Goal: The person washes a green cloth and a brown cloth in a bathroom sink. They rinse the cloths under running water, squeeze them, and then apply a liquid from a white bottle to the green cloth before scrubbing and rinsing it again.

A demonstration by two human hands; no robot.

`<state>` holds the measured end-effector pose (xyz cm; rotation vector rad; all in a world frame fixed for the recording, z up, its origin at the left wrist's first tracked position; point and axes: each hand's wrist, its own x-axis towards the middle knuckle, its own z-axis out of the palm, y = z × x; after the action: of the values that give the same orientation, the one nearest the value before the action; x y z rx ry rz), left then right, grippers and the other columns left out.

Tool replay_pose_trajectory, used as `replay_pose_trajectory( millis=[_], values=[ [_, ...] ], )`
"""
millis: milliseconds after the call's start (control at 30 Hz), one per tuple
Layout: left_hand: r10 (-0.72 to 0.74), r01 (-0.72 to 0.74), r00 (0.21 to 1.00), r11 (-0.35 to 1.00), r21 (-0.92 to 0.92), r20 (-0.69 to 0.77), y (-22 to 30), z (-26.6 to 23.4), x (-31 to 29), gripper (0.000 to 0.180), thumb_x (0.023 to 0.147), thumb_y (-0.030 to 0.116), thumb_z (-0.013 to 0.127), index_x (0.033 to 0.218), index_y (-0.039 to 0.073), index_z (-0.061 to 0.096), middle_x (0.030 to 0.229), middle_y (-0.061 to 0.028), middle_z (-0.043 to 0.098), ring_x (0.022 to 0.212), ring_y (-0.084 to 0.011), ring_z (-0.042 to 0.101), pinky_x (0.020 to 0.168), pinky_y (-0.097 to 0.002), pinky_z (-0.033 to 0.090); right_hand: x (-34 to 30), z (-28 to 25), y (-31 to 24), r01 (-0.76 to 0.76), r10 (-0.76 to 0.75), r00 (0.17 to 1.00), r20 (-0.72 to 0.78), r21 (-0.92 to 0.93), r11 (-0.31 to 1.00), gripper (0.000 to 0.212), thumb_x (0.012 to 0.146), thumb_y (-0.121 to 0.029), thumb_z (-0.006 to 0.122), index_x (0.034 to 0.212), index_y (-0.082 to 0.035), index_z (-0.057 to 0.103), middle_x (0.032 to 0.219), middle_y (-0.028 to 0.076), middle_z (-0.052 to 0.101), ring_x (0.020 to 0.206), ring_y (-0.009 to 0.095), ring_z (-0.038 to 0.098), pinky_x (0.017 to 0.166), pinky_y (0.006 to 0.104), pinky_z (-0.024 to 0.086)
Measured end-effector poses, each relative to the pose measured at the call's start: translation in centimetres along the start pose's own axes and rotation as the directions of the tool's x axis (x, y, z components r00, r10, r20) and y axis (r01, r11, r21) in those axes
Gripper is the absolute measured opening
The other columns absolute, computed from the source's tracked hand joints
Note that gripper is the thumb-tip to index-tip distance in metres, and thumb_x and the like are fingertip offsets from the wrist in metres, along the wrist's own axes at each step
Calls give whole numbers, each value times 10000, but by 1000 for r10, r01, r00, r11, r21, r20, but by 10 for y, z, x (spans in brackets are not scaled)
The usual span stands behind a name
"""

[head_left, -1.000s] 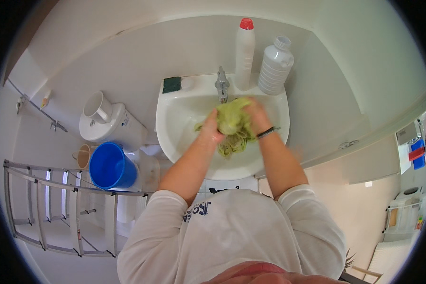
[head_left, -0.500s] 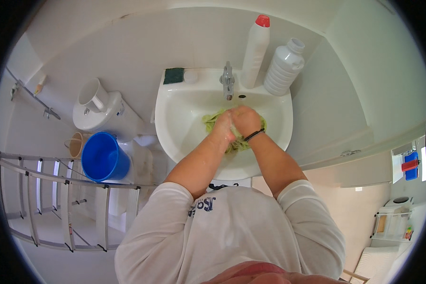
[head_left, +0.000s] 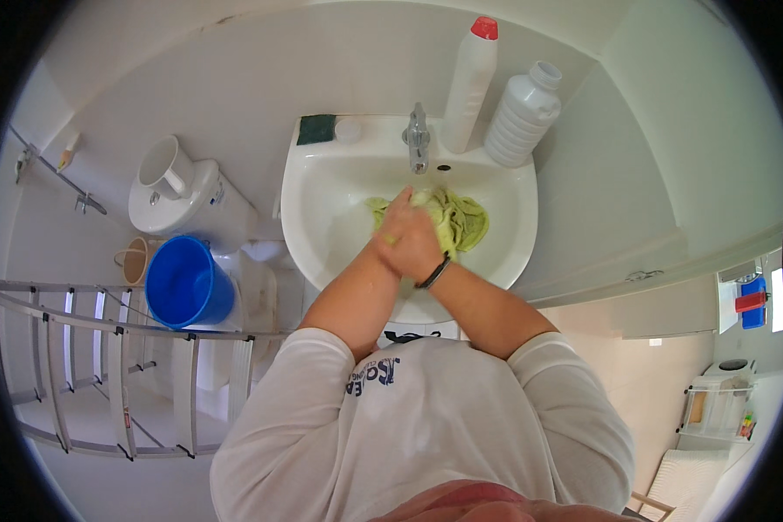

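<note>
In the white washbasin [head_left: 313,248], a wet yellow-green cloth [head_left: 468,224] lies bunched, with part of it coming up between my hands. My left hand [head_left: 395,219] is closed on the cloth's left part, its fingers toward the tap. Crossing over it, my right hand [head_left: 418,246] presses against the left palm and is closed on the cloth too; motion smears its fingers. A dark bracelet [head_left: 433,271] circles my right wrist. The chrome tap [head_left: 418,139] stands just beyond the hands.
On the basin's back ledge are a green scouring pad [head_left: 316,129], a white bottle with red cap [head_left: 471,83] and an uncapped white bottle [head_left: 522,117]. Left are a toilet cistern with a white jug [head_left: 167,167], a blue bucket [head_left: 189,283] and a metal ladder [head_left: 117,383].
My right hand has moved left and nearer to me, across the left hand. More of the cloth now shows to the right of my hands.
</note>
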<state>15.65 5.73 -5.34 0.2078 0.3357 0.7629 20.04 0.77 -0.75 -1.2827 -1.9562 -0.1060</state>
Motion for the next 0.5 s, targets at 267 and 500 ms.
replay_pose_trajectory(
  millis=[267,500],
  values=[
    [98,79,866,941,328,-490,-4,47,-16,343,790,311,422,1015,53,453,967,-101,529,897,-217,507,772,-386,396,19,-13,63,77,5,969,247,-322,944,190,673,-197,488,630,-29,566,649,132,549,614,261,543,515,358,440],
    [280,-181,959,713,677,-38,-6,-74,29,487,741,341,512,1105,36,405,1070,-101,476,1005,-208,435,837,-362,338,7,-17,-7,128,33,829,558,-248,960,149,676,-173,496,674,-43,567,682,139,546,657,255,545,545,346,441]
  ],
)
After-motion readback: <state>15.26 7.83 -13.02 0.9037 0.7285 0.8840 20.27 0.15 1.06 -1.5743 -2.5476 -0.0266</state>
